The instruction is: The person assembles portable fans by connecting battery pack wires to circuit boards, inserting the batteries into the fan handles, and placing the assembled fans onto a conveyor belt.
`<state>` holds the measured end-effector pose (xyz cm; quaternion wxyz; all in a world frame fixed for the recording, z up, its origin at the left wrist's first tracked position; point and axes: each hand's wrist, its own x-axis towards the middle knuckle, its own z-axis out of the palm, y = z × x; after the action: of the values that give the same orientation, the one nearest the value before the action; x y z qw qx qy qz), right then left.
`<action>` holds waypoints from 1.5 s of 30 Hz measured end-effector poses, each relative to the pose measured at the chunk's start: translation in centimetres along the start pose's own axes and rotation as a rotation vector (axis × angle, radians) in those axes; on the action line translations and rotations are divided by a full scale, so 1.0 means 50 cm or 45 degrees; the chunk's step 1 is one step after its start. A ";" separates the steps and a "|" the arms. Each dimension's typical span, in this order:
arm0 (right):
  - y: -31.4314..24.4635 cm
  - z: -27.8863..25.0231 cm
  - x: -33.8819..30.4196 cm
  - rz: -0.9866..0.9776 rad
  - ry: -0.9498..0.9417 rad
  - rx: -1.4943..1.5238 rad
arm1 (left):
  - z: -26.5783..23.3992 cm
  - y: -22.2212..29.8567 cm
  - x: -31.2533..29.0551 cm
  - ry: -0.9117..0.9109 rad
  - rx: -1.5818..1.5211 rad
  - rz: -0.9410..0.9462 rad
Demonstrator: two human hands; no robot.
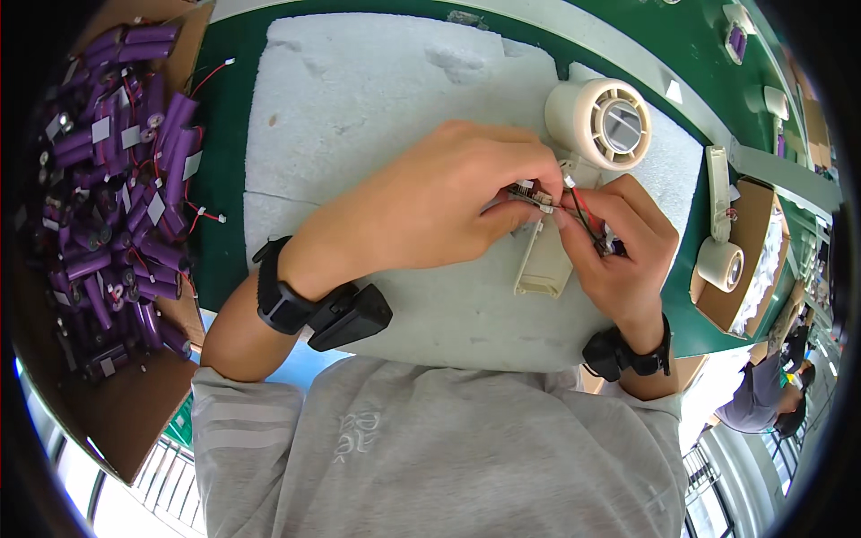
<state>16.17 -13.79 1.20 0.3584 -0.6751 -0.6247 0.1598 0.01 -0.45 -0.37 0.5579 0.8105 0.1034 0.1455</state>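
At the centre of the frame my left hand (pixel 439 202) pinches a small circuit board (pixel 529 195) between thumb and fingertips. My right hand (pixel 619 251) pinches the red and black wires (pixel 583 213) running from it. Both sit over the cream handheld fan (pixel 574 179) lying on the white foam pad (pixel 377 117) on the green bench (pixel 224 215). At the left of the frame, an open cardboard box (pixel 126 412) holds a heap of purple battery cells (pixel 117 179) with red leads.

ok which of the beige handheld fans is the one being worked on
The beige fan on the white foam pad, under both hands; the other lies untouched to the right.
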 end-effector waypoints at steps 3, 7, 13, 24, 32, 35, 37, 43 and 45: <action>0.004 -0.006 0.006 -0.038 -0.041 -0.004 | -0.001 -0.004 0.001 0.031 -0.002 0.028; 0.006 -0.006 0.012 -0.123 -0.105 -0.042 | -0.003 -0.011 0.004 0.081 -0.002 0.072; 0.005 -0.004 0.007 -0.110 -0.099 -0.075 | 0.000 -0.009 0.000 0.101 0.061 0.129; 0.008 0.003 0.002 -0.158 -0.031 -0.154 | 0.000 0.026 -0.004 0.048 -0.283 -0.173; 0.008 -0.006 0.005 -0.173 -0.141 -0.131 | 0.009 0.002 0.000 0.089 -0.357 -0.149; 0.011 -0.010 0.004 -0.200 -0.172 -0.115 | 0.006 0.007 0.002 0.099 -0.331 -0.121; 0.012 -0.014 0.008 -0.203 -0.179 -0.112 | 0.005 0.006 0.003 0.099 -0.323 -0.113; 0.015 -0.016 0.003 -0.196 -0.115 -0.030 | 0.005 -0.002 -0.003 0.130 -0.219 -0.061; 0.019 -0.020 0.001 -0.201 -0.077 -0.034 | 0.002 -0.003 -0.001 0.130 -0.240 -0.087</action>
<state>17.55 -14.01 1.27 0.3419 -0.6233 -0.6886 0.1429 0.01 -0.48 -0.55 0.6303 0.7419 0.1451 0.1767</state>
